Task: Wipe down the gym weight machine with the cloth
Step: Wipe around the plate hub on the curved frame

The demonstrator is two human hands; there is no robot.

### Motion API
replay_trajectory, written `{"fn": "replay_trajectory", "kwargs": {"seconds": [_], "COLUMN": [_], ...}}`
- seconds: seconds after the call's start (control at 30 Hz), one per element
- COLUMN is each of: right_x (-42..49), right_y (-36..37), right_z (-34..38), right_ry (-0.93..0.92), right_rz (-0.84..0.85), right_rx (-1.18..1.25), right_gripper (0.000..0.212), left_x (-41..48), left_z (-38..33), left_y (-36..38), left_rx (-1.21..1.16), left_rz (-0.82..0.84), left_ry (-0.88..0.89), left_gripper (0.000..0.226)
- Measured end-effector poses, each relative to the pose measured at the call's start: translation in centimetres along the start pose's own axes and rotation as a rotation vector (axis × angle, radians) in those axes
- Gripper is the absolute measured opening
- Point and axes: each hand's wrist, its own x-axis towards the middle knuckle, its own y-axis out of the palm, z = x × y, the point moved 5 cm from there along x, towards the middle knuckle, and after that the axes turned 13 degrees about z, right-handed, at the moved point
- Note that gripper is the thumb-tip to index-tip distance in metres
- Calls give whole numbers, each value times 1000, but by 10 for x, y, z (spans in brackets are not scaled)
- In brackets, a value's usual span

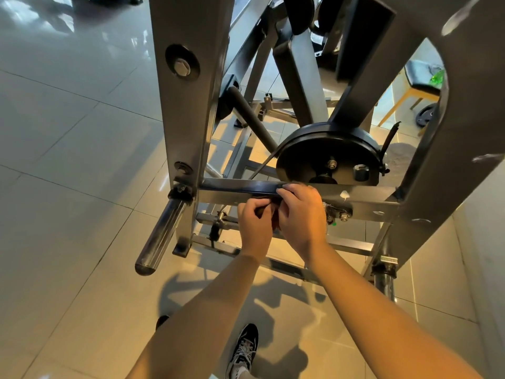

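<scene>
Steelwork of the gym weight machine (188,110) fills most of the view: a broad grey upright on the left, a heavier curved member on the right, and slanted tubes between them running up to dark pads. Pale glossy floor (68,132) tiles spread beneath and to the left of it. A horizontal crossbar (232,187) joins the two uprights low down, and a round black disc (308,157) with bolts on its face sits just behind and above that bar. A chrome peg (161,233) sticks out from the foot of the left upright towards the camera. Two bare forearms reach in from the bottom edge, converging on the middle of the crossbar, and a dark-and-white shoe (244,348) stands on the tiles between them.

The right hand (300,214) lies back-up against the front of the bar, its wrist bent and its fingers (284,191) curled so that the tips rest on the bar's upper edge. The left hand (255,225) is just beside it and slightly lower, knuckles towards the camera, fingers folded inward. Each grip is clenched on the cloth (275,218), a dark bunched piece that shows only in the narrow gap between the two hands and just under the bar's front face, pressed against the metal. How much of the cloth is hidden inside the palms cannot be told
</scene>
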Motion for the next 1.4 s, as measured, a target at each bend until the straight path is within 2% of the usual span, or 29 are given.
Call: {"fn": "replay_trajectory", "kwargs": {"seconds": [0.13, 0.2, 0.3, 0.47, 0.57, 0.7, 0.83, 0.9, 1.07, 1.17, 1.23, 1.3, 1.4], "right_x": [0, 2, 6, 7, 8, 10, 10, 9, 10, 9, 7, 5, 5], "right_y": [0, 4, 8, 7, 7, 11, 4, 1, 0, 1, 0, 0, 1], "right_z": [7, 11, 12, 10, 13, 15, 11, 10, 14, 15, 15, 15, 14], "right_ry": [-40, -78, -104, -68, -47, -63, -85, -91, -70, -89, -99, -99, -98], "right_rz": [-6, 16, 42, 49, 20, 30, 65, 78, 27, 31, 38, 45, 42], "right_rx": [-15, -14, 9, 40, 51, 33, 73, 93, 104, 69, 67, 68, 63], "right_gripper": [26, 25, 26, 26, 24, 27, 30, 31, 24, 23, 25, 27, 28], "left_x": [11, 17, 14, 1, 7, 16, 20, 16, 2, 6, 8, 12, 14], "left_z": [33, 40, 26, 6, 13, 32, 30, 20, 16, 27, 31, 26, 1], "left_y": [-42, -62, -60, -11, -20, -56, -73, -61, -8, -13, -32, -53, -70], "left_rx": [-221, -311, -315, -53, -38, -220, -305, -253, -66, -103, -196, -185, 29], "left_rz": [-156, -226, -211, -68, -47, -167, -257, -225, -27, 21, -43, -118, -134], "left_ry": [-276, -347, -259, -72, -99, -256, -272, -229, -116, -237, -320, -283, -82], "left_gripper": [21, 25, 21, 11, 13, 18, 21, 19, 14, 19, 22, 18, 9]}}
